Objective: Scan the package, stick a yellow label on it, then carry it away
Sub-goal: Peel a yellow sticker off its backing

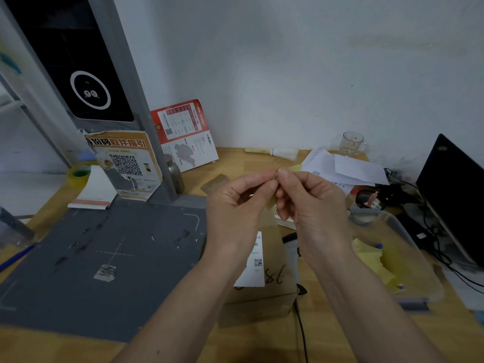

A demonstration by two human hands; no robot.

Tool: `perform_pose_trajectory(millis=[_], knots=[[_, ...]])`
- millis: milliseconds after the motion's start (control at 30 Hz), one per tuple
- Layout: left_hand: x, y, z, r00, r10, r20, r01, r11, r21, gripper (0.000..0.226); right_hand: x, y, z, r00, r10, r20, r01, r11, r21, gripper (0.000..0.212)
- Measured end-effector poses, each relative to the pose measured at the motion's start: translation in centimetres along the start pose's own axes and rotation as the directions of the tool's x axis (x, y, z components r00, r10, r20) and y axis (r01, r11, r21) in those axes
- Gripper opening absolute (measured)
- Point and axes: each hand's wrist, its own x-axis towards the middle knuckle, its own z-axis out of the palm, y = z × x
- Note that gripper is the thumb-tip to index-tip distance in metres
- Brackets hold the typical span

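Left hand [237, 197] and right hand [311, 197] both pinching yellow label [295, 168] between fingers, hovering above package [272, 292] sitting on counter [235, 161].

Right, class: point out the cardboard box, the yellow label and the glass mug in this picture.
cardboard box [275, 292], head view, on its brown top beside the white shipping slip.
yellow label [295, 167], head view, on the tip showing above the fingertips.
glass mug [352, 143], head view, on its clear side wall.
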Motion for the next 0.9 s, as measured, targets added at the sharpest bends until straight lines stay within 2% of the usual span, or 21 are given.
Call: perform_pose_trajectory(millis=[233, 433, 600, 900], knots=[[-0.09, -0.04, -0.13, 0.997, -0.071, -0.024, 0.069, 0.996, -0.054, 0.018, -0.26, -0.24, -0.11, 1.0, 0.001, 0.03, 0.001, 0.998, -0.058, 0.013], [-0.19, 0.01, -0.11, 0.997, -0.075, -0.017, 0.074, 0.996, -0.05, 0.018, -0.3, -0.3, -0.05, 0.997, 0.051, 0.051, -0.051, 0.999, 0.0, 0.021], [-0.28, -0.09, -0.18, 0.997, -0.075, -0.021, 0.073, 0.996, -0.047, 0.018, -0.19, -0.2, -0.21, 0.996, 0.063, 0.058, -0.063, 0.998, -0.007, 0.012], [-0.12, -0.02, -0.22, 0.998, -0.059, -0.016, 0.058, 0.998, -0.024, 0.017, -0.04, -0.24, -0.35, 0.993, 0.089, 0.074, -0.089, 0.996, 0.004, 0.012]])
